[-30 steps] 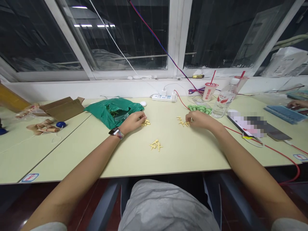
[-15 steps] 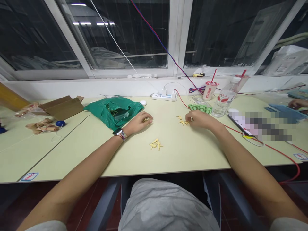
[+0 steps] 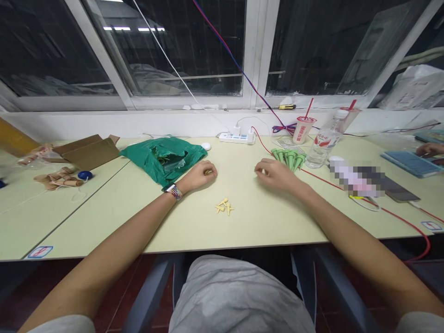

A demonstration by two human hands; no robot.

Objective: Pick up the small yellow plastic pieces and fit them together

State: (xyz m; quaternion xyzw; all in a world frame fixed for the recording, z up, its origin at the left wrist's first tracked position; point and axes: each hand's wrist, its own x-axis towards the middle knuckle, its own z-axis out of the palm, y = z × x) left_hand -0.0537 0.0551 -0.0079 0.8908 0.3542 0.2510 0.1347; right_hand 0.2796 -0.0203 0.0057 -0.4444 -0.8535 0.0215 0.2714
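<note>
Desk (image 3: 263, 226) view: fingers curled
L hand (image 3: 197, 176) clenched on tan part (image 3: 208, 172); R hand (image 3: 274, 175) grip unclear; parts pile (image 3: 224, 207) between.

Head-worn camera, forward and downward

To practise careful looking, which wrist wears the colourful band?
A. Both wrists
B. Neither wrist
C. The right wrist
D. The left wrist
D: the colourful band circles the wrist of the left hand, while the right hand's wrist shows none.
</note>
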